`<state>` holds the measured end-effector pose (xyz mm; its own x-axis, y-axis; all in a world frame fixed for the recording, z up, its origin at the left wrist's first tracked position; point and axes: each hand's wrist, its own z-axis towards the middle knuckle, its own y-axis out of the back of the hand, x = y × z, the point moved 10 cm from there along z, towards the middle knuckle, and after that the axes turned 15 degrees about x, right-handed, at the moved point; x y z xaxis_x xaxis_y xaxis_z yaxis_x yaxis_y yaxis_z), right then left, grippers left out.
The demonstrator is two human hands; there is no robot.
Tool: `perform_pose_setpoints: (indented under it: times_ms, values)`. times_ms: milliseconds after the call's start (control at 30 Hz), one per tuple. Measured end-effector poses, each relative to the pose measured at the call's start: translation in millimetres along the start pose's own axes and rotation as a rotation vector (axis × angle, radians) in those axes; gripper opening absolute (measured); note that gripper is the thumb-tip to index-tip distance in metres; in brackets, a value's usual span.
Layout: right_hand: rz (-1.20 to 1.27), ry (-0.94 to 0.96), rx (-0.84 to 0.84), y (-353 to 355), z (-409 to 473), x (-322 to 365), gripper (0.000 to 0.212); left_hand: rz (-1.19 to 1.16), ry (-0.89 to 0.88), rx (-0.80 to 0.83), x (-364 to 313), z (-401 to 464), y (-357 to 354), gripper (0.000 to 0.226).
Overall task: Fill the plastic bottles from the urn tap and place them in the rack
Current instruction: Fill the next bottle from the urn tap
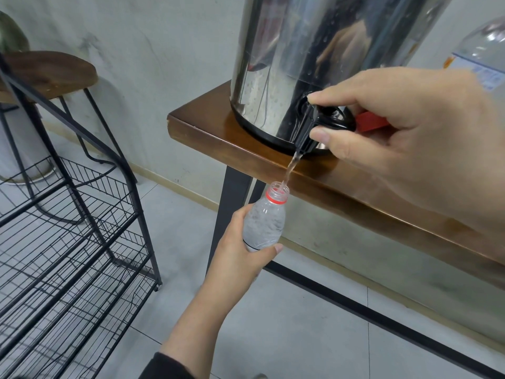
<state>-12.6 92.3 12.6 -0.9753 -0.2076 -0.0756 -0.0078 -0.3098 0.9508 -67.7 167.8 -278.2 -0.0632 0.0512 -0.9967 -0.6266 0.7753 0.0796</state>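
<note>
- My left hand (240, 242) grasps the bottle (264, 222) around its lower body, fingers wrapped behind it and the thumb pressed across the front.
- The bottle stands nearly upright, its long axis leaning slightly so the open mouth points up and a little right, toward the tap (306, 129).
- The bottle hangs in the air in front of the table (218, 132) edge, beside the table's dark leg, just below the tap and not touching it.
- A red ring sits around the bottle's neck; the cap is off.
- A thin stream (291, 168) runs from the spout down into the mouth.
- My left forearm rises from the bottom of the view, with a dark sleeve (169, 367) at its end.
- My right hand (410, 143) comes in from the right and pinches the black tap lever, forefinger on top and thumb beneath it; the other fingers curl loosely behind.
- The urn (314, 50) stands on the table's near corner, its tap reaching out past the edge.
- The wire rack (82, 228) stands on the floor to the left, well apart from the bottle.
- A stool (46, 72) stands behind the rack.
- Another clear bottle (486, 53) shows at the right edge, behind my right hand.
</note>
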Motion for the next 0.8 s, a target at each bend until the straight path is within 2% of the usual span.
perform_pose_setpoints:
  times_ms: [400,500,600,800]
  values:
    - [-0.026,0.015,-0.022,2.1,2.0,2.2,0.029,0.001,0.003,-0.009,-1.5,-0.6,0.4,0.071]
    - [0.037,-0.076,-0.058,14.6,5.1,-5.7,0.032,0.013,-0.007,-0.01,-3.3,-0.4,0.2,0.071]
    - [0.093,-0.204,-0.025,18.6,14.5,-26.2,0.038,0.022,-0.008,-0.012,-3.2,-0.4,0.3,0.071]
    - [0.249,-0.259,-0.047,14.6,14.0,-43.1,0.046,0.026,-0.009,-0.005,-5.7,-0.8,0.6,0.072]
